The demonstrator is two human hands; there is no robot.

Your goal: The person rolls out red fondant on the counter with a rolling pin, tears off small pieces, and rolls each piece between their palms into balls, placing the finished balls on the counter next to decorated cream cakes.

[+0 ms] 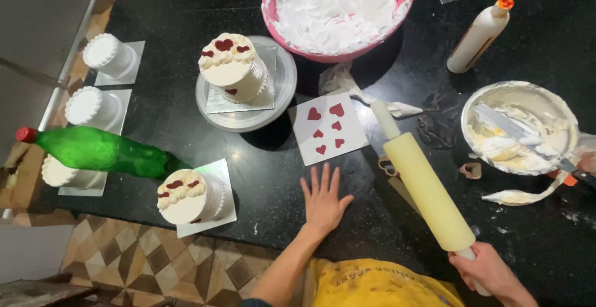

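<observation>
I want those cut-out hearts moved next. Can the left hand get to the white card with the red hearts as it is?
Probably yes. The left hand lies flat and empty on the dark counter, just below the white card, with only bare counter between them. The rolling pin lies off to the right, held in the right hand.

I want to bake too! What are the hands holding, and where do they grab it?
The right hand holds the rolling pin by its near end handle. The left hand holds nothing; it lies flat on the counter.

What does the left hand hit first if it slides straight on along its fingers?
Likely the white card with red hearts: the left hand lies flat on the black counter, fingers pointing up-frame at the card's near edge, with bare counter between.
</observation>
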